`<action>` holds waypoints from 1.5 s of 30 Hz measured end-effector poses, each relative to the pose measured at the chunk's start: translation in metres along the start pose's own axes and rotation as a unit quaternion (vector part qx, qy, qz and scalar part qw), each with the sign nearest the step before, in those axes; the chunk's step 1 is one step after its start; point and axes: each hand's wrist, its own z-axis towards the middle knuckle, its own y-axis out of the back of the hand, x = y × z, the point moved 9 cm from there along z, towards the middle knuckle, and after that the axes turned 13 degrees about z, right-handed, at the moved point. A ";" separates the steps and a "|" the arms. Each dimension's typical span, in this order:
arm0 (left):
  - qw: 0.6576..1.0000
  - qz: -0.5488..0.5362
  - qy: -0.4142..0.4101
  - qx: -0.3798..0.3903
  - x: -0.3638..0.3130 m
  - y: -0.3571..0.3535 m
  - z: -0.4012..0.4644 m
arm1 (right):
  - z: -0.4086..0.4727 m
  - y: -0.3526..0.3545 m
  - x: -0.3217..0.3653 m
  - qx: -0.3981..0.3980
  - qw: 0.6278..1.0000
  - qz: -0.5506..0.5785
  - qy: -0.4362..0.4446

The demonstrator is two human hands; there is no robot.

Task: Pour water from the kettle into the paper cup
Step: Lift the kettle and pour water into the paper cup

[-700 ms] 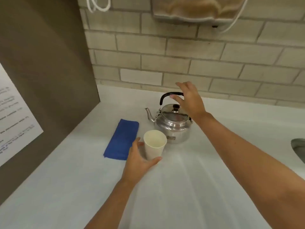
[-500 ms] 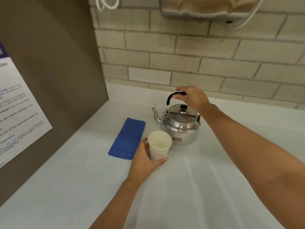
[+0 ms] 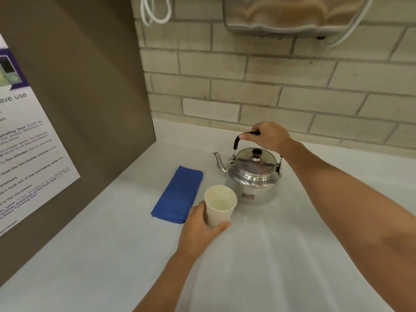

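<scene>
Nearest, the left hand (image 3: 198, 228) has its grip wrapped around the lower part of an upright, empty white paper cup (image 3: 220, 204) standing on the pale tabletop (image 3: 258, 255). Just left of the cup lies a folded blue cloth (image 3: 177, 195). Right behind the cup sits a shiny round metal kettle (image 3: 253, 176), spout pointing left, lid on. The right hand (image 3: 267, 137) is closed over its black handle (image 3: 238, 140), toward the tabletop's far edge by the brick wall (image 3: 270, 86).
</scene>
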 end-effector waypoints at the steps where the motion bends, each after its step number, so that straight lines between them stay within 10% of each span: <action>1: 1.000 0.002 -0.001 -0.002 0.000 0.000 0.000 | -0.002 0.004 0.001 -0.007 1.000 -0.006 0.003; 45: 1.000 0.000 -0.016 0.002 -0.001 -0.001 -0.001 | -0.109 0.064 0.121 0.067 0.959 -0.269 0.067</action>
